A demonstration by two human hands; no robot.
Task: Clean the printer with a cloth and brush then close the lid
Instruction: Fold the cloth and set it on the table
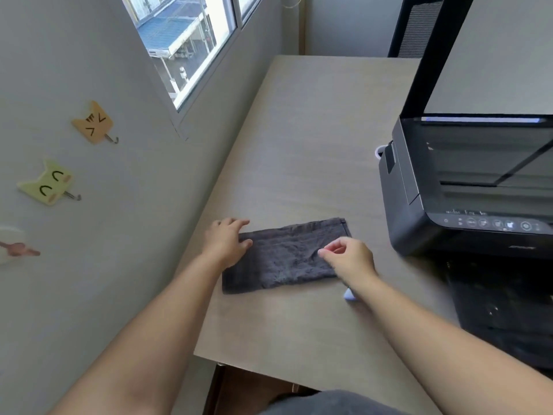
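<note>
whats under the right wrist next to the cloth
A small pale blue-white tip pokes out on the table beneath the right hand's wrist, beside the grey cloth. The rest is covered, so what it is stays unclear.

A grey wood-grain table (314, 130) bears a folded dark cloth (284, 259) and black printer (419, 223)

grey wood-grain table (314, 121), window (191, 40) on left wall, two cat-face hooks (orange (93, 122), green (48, 182)) stuck below it
</note>
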